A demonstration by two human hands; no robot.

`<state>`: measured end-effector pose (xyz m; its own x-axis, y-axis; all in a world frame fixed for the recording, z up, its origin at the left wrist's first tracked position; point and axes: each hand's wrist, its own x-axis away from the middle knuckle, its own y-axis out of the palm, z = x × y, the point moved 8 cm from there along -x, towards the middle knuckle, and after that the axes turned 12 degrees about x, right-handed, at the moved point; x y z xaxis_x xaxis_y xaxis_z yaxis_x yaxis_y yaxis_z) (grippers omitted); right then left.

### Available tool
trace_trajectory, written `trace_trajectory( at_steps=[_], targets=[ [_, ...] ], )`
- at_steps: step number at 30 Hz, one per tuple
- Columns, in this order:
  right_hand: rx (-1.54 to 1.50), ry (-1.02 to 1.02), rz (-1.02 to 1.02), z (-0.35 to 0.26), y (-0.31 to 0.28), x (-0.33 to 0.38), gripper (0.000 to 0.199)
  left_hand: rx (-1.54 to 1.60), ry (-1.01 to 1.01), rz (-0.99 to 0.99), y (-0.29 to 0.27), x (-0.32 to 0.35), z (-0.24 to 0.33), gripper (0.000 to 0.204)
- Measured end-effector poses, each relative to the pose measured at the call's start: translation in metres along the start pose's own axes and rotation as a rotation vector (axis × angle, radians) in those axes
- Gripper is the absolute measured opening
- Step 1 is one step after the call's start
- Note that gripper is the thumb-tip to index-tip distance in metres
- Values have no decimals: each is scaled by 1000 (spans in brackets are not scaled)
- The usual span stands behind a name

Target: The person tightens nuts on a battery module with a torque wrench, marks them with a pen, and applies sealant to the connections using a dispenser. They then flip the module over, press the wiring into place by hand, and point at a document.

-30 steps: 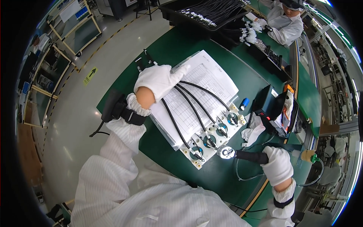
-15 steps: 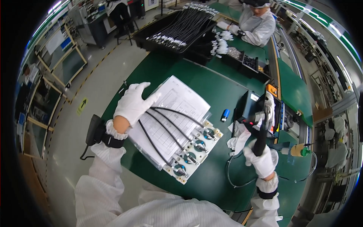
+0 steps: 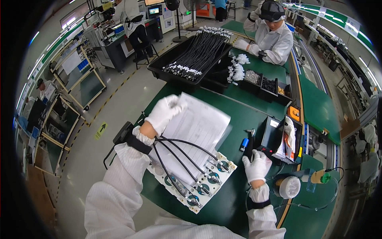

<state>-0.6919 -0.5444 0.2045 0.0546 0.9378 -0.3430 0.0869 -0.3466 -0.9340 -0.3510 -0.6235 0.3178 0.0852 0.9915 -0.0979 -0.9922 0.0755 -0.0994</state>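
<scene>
My left hand (image 3: 165,113), in a white glove, is closed on the upper left edge of printed paper sheets (image 3: 195,123), whose far edge is lifted and blurred. The sheets lie over a white plate (image 3: 215,191) with round blue-green fittings along its near right edge. Several black cables (image 3: 179,153) run from these fittings toward my left wrist, over the paper. My right hand (image 3: 256,166), also gloved, is closed by the black handle of a wrench-like tool (image 3: 249,139) with a silver head, at table level. A blue cylinder (image 3: 244,144) lies beside the tool.
A black box (image 3: 273,133) with a cloth and packets stands right of the tool. Nearby are a round white container (image 3: 289,187) and a green-capped bottle (image 3: 325,177) with tubing. A black tray (image 3: 159,73) of cables and small parts bins (image 3: 268,85) are farther off. A co-worker (image 3: 272,36) sits opposite.
My right hand has lowered the wrench-like tool to the table, left of the black box. My left hand has closed on the paper and lifted its far edge. The view has shifted.
</scene>
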Motion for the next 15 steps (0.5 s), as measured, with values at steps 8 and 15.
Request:
trace_trajectory(
  at_steps=[8,15],
  targets=[
    [-1268,88,-535,-102,-56,-71,49,181,265,105,39,-25,72,24],
    [-847,261,-469,-36,67,-142,28,-757,514,114,43,51,95,41]
  ],
)
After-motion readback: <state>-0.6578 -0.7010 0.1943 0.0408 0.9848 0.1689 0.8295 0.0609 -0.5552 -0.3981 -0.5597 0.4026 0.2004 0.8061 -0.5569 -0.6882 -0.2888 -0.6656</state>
